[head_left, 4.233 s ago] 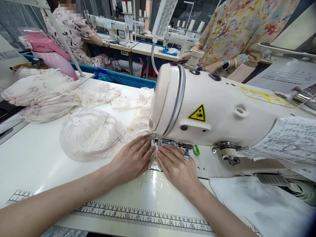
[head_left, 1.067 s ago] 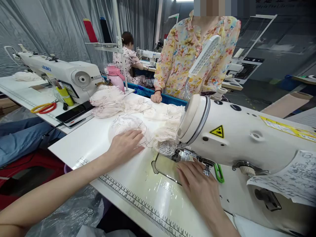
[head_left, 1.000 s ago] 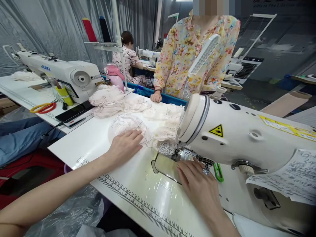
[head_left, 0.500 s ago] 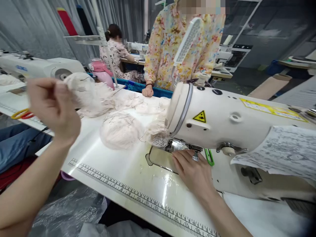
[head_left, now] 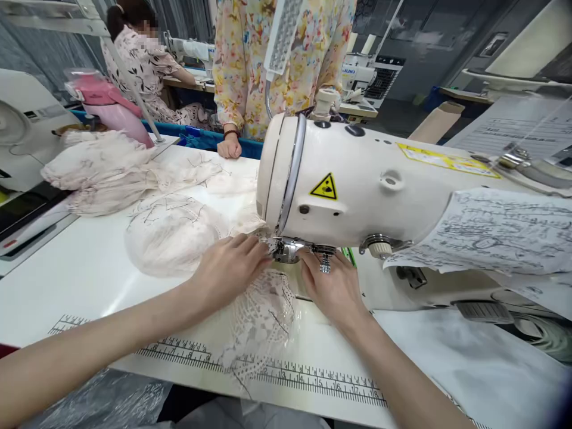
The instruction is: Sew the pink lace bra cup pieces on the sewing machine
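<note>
Left hand (head_left: 236,262), right hand (head_left: 333,283) part-curled, holds unclear; one lace piece (head_left: 261,319) beside left, one sewing machine (head_left: 353,179) by both.

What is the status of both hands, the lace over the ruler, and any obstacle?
Left hand at the lace, grip unclear. Right hand beside presser foot. Lace lies across ruler markings. Machine head partly blocks view behind it.

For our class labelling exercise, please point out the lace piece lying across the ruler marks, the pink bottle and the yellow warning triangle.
Lace piece (head_left: 263,316), head view: middle of its mesh.
Pink bottle (head_left: 115,119), head view: its body.
Yellow warning triangle (head_left: 325,188), head view: its centre.
</note>
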The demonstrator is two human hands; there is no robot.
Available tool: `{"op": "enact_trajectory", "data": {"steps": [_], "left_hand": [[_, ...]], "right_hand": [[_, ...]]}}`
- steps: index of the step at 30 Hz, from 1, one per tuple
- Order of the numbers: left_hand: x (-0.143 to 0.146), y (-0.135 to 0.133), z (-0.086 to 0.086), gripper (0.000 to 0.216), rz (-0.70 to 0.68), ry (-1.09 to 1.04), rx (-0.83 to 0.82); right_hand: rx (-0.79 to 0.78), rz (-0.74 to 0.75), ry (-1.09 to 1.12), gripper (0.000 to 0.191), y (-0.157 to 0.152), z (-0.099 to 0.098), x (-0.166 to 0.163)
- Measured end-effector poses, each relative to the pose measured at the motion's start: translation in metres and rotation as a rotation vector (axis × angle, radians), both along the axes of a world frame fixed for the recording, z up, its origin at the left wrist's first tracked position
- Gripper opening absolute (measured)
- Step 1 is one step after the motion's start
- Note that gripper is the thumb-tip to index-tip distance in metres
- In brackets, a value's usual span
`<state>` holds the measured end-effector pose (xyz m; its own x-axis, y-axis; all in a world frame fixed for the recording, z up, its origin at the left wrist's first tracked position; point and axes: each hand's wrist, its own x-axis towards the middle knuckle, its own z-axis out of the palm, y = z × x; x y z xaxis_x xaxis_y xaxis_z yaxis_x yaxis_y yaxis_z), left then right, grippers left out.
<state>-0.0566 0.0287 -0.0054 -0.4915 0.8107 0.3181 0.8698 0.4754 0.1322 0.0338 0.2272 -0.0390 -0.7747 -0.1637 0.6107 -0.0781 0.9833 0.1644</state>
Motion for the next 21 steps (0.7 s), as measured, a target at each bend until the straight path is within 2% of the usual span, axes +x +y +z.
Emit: {"op": "enact_trajectory", "data": {"steps": [3,5,7,9,15,21], "left_hand": [[0.016,0.0,-0.013,0.025,-0.238,0.195,0.016],[0.027,-0.003,-0.022,0.027,-0.302,0.234,0.01],[0.031,-0.006,-0.032,0.03,-0.31,0.268,-0.018],[0.027,-0.008,-0.039,0.034,-0.301,0.269,-0.063],[0.002,-0.01,-0.047,0.043,-0.27,0.169,-0.101],[-0.011,-0.008,-0.05,0.043,-0.27,0.167,-0.112]], "right_hand": [[-0.051,0.052,-0.012,0.029,-0.005,0.005,0.003],[-0.084,0.144,-0.012,0.029,-0.01,0.009,0.005],[-0.09,0.23,-0.026,0.028,-0.014,0.011,0.006],[-0.071,0.252,-0.065,0.028,-0.016,0.01,0.006],[-0.084,0.151,-0.183,0.029,-0.014,-0.002,0.004],[-0.08,0.112,-0.198,0.03,-0.016,-0.003,0.001]]}}
